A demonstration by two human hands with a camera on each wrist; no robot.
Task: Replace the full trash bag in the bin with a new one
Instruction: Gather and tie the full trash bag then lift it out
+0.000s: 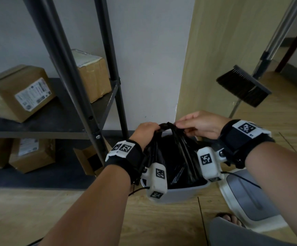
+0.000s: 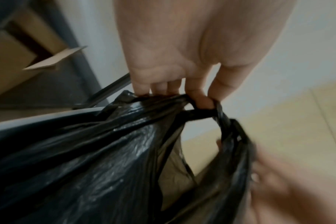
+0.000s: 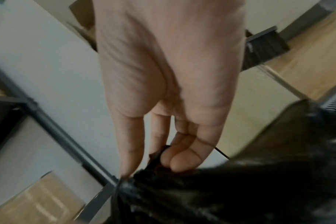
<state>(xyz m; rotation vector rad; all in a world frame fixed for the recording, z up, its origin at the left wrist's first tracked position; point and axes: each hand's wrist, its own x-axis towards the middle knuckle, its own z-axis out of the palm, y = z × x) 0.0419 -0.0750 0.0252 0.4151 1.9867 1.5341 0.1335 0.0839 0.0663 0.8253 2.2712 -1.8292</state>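
A black trash bag (image 1: 172,157) sits in a small white bin (image 1: 179,191) on the wooden floor, its gathered top pulled up above the rim. My left hand (image 1: 146,131) grips the left part of the bag's top, fingers curled over a twisted handle strip (image 2: 163,104). My right hand (image 1: 197,126) pinches the right part of the top between thumb and fingers (image 3: 175,160). Both hands meet over the bin. The glossy bag (image 2: 96,159) fills the left wrist view, and the bag (image 3: 230,194) is blurred in the right wrist view. The bag's contents are hidden.
A dark metal shelf (image 1: 59,110) with cardboard boxes (image 1: 19,91) stands left of the bin. A white wall corner is behind. A broom (image 1: 245,86) leans at the right. A white and grey lid or device (image 1: 249,196) lies right of the bin, near my foot (image 1: 229,219).
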